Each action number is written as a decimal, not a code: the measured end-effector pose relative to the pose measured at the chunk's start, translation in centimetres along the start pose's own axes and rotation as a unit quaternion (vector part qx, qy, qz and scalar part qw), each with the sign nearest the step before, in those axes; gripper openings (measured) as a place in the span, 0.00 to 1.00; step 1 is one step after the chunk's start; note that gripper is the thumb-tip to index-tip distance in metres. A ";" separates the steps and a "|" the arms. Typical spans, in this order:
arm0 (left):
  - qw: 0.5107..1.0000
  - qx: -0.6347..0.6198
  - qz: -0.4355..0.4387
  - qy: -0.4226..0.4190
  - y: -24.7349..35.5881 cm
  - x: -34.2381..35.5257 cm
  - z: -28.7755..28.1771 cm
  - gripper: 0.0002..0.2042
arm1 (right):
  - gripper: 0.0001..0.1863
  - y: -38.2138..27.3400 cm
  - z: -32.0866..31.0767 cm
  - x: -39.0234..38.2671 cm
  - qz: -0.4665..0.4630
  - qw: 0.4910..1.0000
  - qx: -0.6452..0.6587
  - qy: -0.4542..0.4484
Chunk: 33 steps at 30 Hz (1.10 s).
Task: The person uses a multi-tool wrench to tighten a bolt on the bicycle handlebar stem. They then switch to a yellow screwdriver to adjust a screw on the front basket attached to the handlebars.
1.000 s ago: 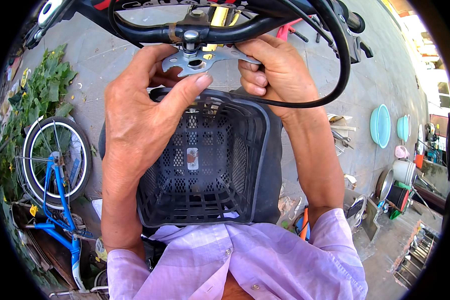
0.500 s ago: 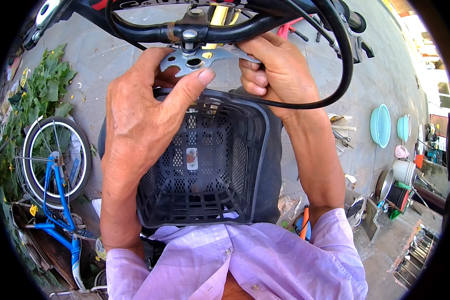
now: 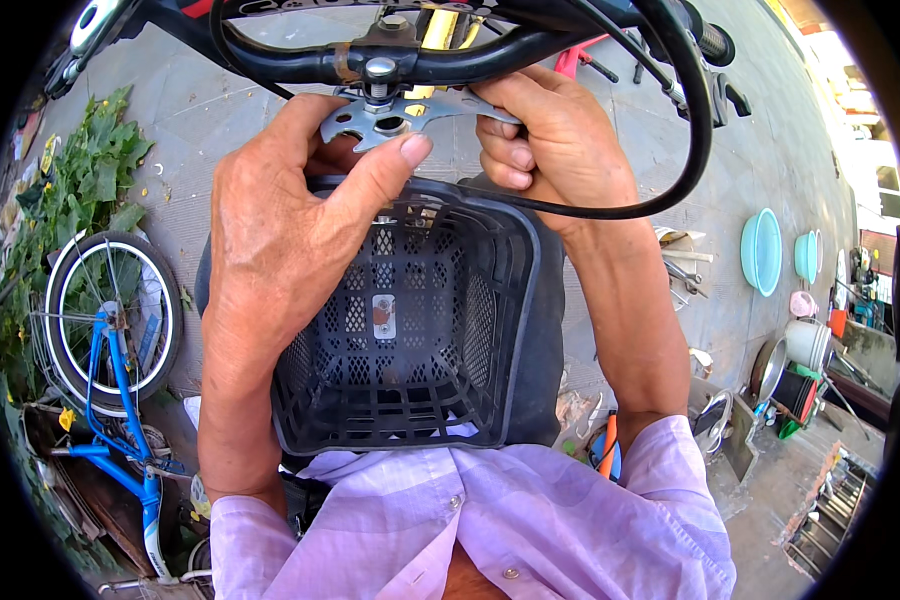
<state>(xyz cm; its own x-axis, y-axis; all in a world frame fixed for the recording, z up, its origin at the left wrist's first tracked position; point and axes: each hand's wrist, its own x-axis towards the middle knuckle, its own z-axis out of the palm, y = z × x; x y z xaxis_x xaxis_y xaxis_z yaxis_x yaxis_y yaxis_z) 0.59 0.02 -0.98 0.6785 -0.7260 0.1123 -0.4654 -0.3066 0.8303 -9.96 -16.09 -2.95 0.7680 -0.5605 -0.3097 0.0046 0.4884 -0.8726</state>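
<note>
A flat silver multi-hole spanner point(image 3: 378, 124) lies level at the bolt point(image 3: 378, 80) beneath the clamp of a bicycle's black handlebar point(image 3: 280, 68). My left hand point(image 3: 280, 215) is closed on the spanner's wide, notched end, thumb along its near edge; its other fingers are mostly hidden behind. My right hand point(image 3: 565, 140) pinches the spanner's narrow end, fingers curled beneath. Below both hands a black plastic basket point(image 3: 520, 330) opens toward me, its mesh floor showing a small metal plate point(image 3: 383, 316).
A black cable point(image 3: 700, 130) loops down past my right wrist. On the left lies a blue bicycle frame point(image 3: 120, 380) with its wheel point(image 3: 52, 325), beside leafy plants point(image 3: 90, 150). Metal tools point(image 3: 685, 275), turquoise basins point(image 3: 761, 252) and a white bucket point(image 3: 808, 342) are on the right.
Almost nothing differs. Both hands keep their hold on the spanner, with only a very slight shift of my left thumb and of the view.
</note>
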 end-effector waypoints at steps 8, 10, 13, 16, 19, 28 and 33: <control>1.000 0.013 -0.007 0.002 0.1 0.1 0.1 0.22 | 0.05 0.4 -0.5 0.5 0.000 1.000 0.010 -0.024; 1.000 0.011 -0.003 0.007 0.1 0.1 0.2 0.21 | 0.04 0.4 -0.6 0.5 0.008 0.999 0.025 -0.030; 1.000 0.006 0.009 0.014 -0.2 0.1 0.3 0.22 | 0.04 0.6 -0.4 0.8 0.009 0.999 0.035 -0.029; 1.000 0.010 0.006 0.009 -0.1 0.1 0.3 0.23 | 0.04 0.8 -0.6 1.0 0.006 0.999 0.036 -0.032; 0.999 0.037 0.013 0.014 0.0 0.0 0.2 0.24 | 0.04 0.7 -0.4 1.0 0.002 0.999 0.040 -0.030; 0.996 0.083 0.020 0.037 -0.1 0.0 0.4 0.25 | 0.04 0.8 0.1 1.1 -0.022 1.000 0.013 0.001; 0.996 0.080 0.015 0.033 -0.2 0.0 0.4 0.25 | 0.04 0.7 0.5 0.8 -0.048 0.998 -0.004 0.034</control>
<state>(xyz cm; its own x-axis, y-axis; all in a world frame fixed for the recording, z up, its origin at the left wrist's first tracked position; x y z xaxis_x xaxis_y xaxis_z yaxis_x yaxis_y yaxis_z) 0.48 -0.20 -1.38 0.6965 -0.6958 0.1752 -0.5671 -0.3842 0.7286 -9.06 -15.85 -3.65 0.7191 -0.6486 -0.2494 0.0707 0.4253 -0.9023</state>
